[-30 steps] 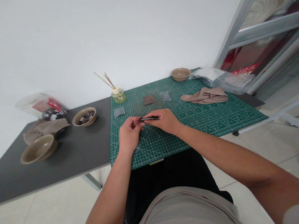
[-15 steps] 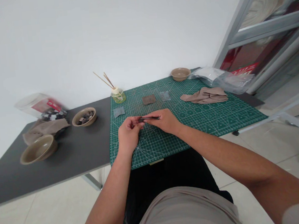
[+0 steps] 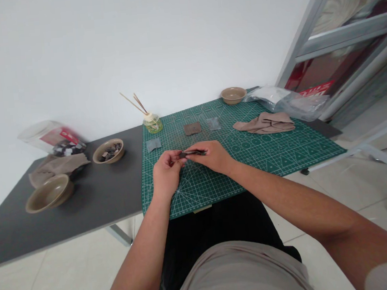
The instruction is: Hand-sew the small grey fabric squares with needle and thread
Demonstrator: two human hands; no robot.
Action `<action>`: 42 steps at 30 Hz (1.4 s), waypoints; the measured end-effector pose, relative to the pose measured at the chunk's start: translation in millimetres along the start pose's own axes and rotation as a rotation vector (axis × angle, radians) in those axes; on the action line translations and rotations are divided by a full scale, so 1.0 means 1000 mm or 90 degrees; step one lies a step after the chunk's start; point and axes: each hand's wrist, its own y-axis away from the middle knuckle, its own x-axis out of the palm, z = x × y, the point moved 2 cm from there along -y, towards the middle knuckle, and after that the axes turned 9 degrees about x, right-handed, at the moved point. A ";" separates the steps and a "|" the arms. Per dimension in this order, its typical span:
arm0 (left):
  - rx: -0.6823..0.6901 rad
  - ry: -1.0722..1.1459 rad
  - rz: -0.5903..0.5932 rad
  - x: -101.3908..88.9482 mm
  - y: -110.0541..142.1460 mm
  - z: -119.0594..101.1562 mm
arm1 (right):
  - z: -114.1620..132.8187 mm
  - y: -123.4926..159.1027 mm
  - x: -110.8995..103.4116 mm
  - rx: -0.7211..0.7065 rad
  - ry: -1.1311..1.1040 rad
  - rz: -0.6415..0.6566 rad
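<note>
- Head view: a person in a gray shirt (image 3: 240, 272) and black trousers (image 3: 218, 227) works with both bare hands over a green mat (image 3: 204, 187) laid on a dark table (image 3: 95, 191).
- The left hand (image 3: 166, 174) pinches the left end of a thin dark piece (image 3: 194, 152) between thumb and fingers.
- The right hand (image 3: 214, 156) grips the piece's other end, fingers bent over it; the piece, seen nearly edge-on, spans the gap between the hands, above the mat's near left half.
- Just beyond the hands on the mat lie a brown square (image 3: 192, 128) and, to its right, a clear packet (image 3: 214, 124); a bluish packet (image 3: 153, 144) lies near the mat's left edge.
- Behind that, a diffuser (image 3: 153, 124) stands upright, its sticks (image 3: 134, 103) leaning left.
- At the mat's far right, a small bowl (image 3: 234, 97) sits beside a plastic bag (image 3: 288, 103), with a crumpled brown cloth (image 3: 267, 124) nearer the person.
- On the bare tabletop at left, a bowl of chips (image 3: 114, 160) stands near a rumpled rag (image 3: 58, 166), a larger tan bowl (image 3: 49, 194) and a clear jar (image 3: 43, 134) lying tilted by the wall (image 3: 102, 49).
</note>
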 end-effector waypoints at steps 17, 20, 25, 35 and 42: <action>-0.003 -0.004 0.002 0.000 0.000 0.000 | 0.000 0.002 0.001 -0.038 0.040 -0.027; -0.011 -0.002 0.001 0.000 0.000 -0.002 | 0.000 0.001 0.001 -0.033 0.038 -0.022; -0.014 0.005 -0.002 0.000 0.000 -0.002 | -0.001 0.001 0.000 -0.031 0.048 -0.049; -0.011 -0.006 0.004 0.000 0.000 -0.003 | -0.003 0.001 0.001 -0.027 0.072 -0.038; 0.000 -0.010 -0.001 0.000 0.000 -0.005 | -0.002 0.001 0.002 -0.033 0.059 -0.031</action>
